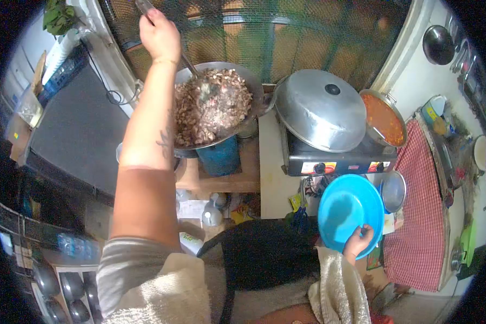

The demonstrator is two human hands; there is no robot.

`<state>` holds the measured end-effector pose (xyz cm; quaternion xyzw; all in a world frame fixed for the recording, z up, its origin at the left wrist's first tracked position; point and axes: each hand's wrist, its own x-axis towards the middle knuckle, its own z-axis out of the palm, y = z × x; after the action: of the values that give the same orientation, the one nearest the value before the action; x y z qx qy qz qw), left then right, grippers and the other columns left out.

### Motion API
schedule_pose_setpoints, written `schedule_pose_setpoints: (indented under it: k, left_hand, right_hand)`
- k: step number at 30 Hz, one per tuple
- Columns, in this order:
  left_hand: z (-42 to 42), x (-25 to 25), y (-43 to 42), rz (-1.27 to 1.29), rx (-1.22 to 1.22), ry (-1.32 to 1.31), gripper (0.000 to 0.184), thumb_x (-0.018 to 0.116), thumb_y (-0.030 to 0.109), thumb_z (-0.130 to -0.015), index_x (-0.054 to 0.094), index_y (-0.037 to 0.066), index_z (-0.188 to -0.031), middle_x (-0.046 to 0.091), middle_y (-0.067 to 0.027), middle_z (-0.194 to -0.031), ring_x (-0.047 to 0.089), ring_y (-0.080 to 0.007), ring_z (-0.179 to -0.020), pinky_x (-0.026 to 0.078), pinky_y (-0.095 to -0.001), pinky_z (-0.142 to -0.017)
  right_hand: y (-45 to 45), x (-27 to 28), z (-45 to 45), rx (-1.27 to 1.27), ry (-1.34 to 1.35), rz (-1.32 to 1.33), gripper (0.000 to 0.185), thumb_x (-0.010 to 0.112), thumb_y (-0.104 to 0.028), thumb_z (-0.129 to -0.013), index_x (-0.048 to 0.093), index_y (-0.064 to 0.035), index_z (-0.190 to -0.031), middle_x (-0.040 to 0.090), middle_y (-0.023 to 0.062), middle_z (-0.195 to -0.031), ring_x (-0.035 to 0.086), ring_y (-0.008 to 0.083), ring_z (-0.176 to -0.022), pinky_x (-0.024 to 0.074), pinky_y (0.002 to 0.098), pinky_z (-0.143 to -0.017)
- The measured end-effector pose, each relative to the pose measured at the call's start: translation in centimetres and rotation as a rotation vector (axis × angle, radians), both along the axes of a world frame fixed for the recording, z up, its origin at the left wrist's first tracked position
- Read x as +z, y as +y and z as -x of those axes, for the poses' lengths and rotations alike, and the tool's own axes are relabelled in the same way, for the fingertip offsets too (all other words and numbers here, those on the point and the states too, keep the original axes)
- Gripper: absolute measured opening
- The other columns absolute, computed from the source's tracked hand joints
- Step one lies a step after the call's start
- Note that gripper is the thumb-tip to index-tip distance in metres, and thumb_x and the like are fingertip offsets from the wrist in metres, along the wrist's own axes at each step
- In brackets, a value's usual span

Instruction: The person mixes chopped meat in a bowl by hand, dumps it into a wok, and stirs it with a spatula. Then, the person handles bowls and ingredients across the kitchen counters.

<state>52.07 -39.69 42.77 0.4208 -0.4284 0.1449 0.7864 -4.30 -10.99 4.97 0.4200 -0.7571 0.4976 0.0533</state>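
Note:
My left hand [161, 39] is wrapped round the handle of a long metal utensil [188, 62], whose lower end goes into a wide pan [257, 89] of chopped brownish food [213, 108]. My forearm covers the pan's left side. At the lower right, my right hand [358, 241] grips the near rim of a blue basin [337, 208], tilted so its inside shows; a shadow lies in it and no food is visible. A light towel [337, 281] hangs by my right wrist.
Right of the pan, a large domed lid [324, 110] rests over a two-burner stove [340, 162]. Behind it at the right is a pot of red stew [383, 119]. A red checked cloth [416, 216] and a small metal-topped container [393, 191] are beyond the basin.

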Motion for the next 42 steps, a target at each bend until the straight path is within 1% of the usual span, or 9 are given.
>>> schedule_pose_setpoints:
  k: [5,12,22,26,30,33,34,37,42]
  left_hand:
    - [-0.4,0.6,0.2,0.079,-0.114,0.121,0.039,0.041,0.032,-0.098,0.049,0.002,-0.074,0.052,-0.0058,-0.059,0.050,-0.0164,-0.050,0.044,-0.0319,-0.050]
    - [1.2,-5.5,1.0,-0.342,-0.229,0.086,0.035,0.044,0.031,-0.099,0.053,0.002,-0.082,0.054,-0.0072,-0.060,0.050,-0.0155,-0.051,0.042,-0.0328,-0.051]
    - [2.4,-16.5,12.1,-0.410,-0.446,-0.122,0.031,0.078,0.026,-0.078,0.055,0.006,-0.074,0.052,-0.0013,-0.067,0.049,-0.0127,-0.066,0.043,-0.0279,-0.061]
    - [3.5,-14.4,18.5,-0.643,-0.244,-0.550,0.024,0.071,0.025,-0.086,0.060,0.003,-0.084,0.060,-0.0037,-0.084,0.056,-0.0149,-0.080,0.046,-0.0297,-0.075]
    - [2.4,-10.3,23.1,-1.357,-0.859,0.081,0.045,0.059,-0.002,-0.085,0.047,0.009,-0.127,0.060,-0.0113,-0.112,0.063,-0.0269,-0.096,0.050,-0.0365,-0.090]
    - [2.1,-10.1,24.0,-1.028,-1.502,0.621,0.057,0.050,-0.011,-0.078,0.039,0.006,-0.132,0.049,-0.0157,-0.126,0.061,-0.0341,-0.107,0.054,-0.0451,-0.089]
    - [2.3,-10.3,24.0,-0.894,-1.717,0.845,0.051,0.054,0.005,-0.082,0.042,0.002,-0.132,0.052,-0.0205,-0.126,0.061,-0.0404,-0.106,0.051,-0.0513,-0.092]
    - [3.4,-11.8,23.2,-0.948,-1.282,1.247,0.029,0.051,0.010,-0.090,0.053,-0.009,-0.112,0.062,-0.0228,-0.100,0.066,-0.0341,-0.090,0.060,-0.0473,-0.074]
    - [5.4,-13.1,20.7,-1.109,-0.958,1.120,0.010,0.054,0.002,-0.082,0.057,0.001,-0.091,0.062,-0.0133,-0.085,0.064,-0.0246,-0.073,0.061,-0.0380,-0.063]
  right_hand:
    - [0.5,-0.9,-0.8,0.021,-0.103,-0.050,0.022,0.063,0.002,-0.076,0.057,-0.0004,-0.097,0.057,0.0127,-0.097,0.054,0.0276,-0.092,0.0440,0.0375,-0.085]
    - [-1.0,2.0,-3.1,0.054,-0.068,-0.067,0.021,0.063,0.001,-0.077,0.057,-0.0003,-0.098,0.056,0.0123,-0.098,0.053,0.0259,-0.093,0.0442,0.0370,-0.083]
    - [-0.8,1.4,-4.2,0.105,-0.099,-0.057,0.017,0.062,0.002,-0.078,0.058,-0.0002,-0.094,0.057,0.0118,-0.096,0.054,0.0262,-0.091,0.0438,0.0365,-0.084]
    - [-0.8,-0.1,-3.3,0.125,-0.078,-0.060,0.015,0.061,0.001,-0.079,0.058,-0.0006,-0.094,0.057,0.0106,-0.097,0.054,0.0254,-0.091,0.0443,0.0358,-0.083]
    - [-2.1,1.7,-4.1,0.172,-0.189,-0.052,0.014,0.062,0.000,-0.080,0.058,-0.0011,-0.094,0.057,0.0091,-0.097,0.054,0.0237,-0.092,0.0442,0.0345,-0.082]
    - [-3.7,2.9,-4.9,0.242,-0.249,-0.038,0.016,0.062,0.000,-0.081,0.058,-0.0015,-0.096,0.056,0.0086,-0.098,0.053,0.0220,-0.093,0.0437,0.0330,-0.084]
    - [-4.2,2.9,-5.0,0.269,-0.254,-0.027,0.016,0.062,0.000,-0.082,0.058,-0.0016,-0.097,0.056,0.0085,-0.099,0.053,0.0214,-0.093,0.0435,0.0325,-0.084]
    - [-5.9,1.7,-5.5,0.405,-0.301,0.097,0.017,0.062,0.001,-0.082,0.057,-0.0018,-0.098,0.056,0.0089,-0.099,0.053,0.0210,-0.094,0.0431,0.0321,-0.086]
    - [-7.8,1.2,-5.8,0.538,-0.094,0.118,0.015,0.060,0.004,-0.084,0.055,-0.0011,-0.098,0.054,0.0076,-0.100,0.052,0.0180,-0.096,0.0424,0.0298,-0.088]
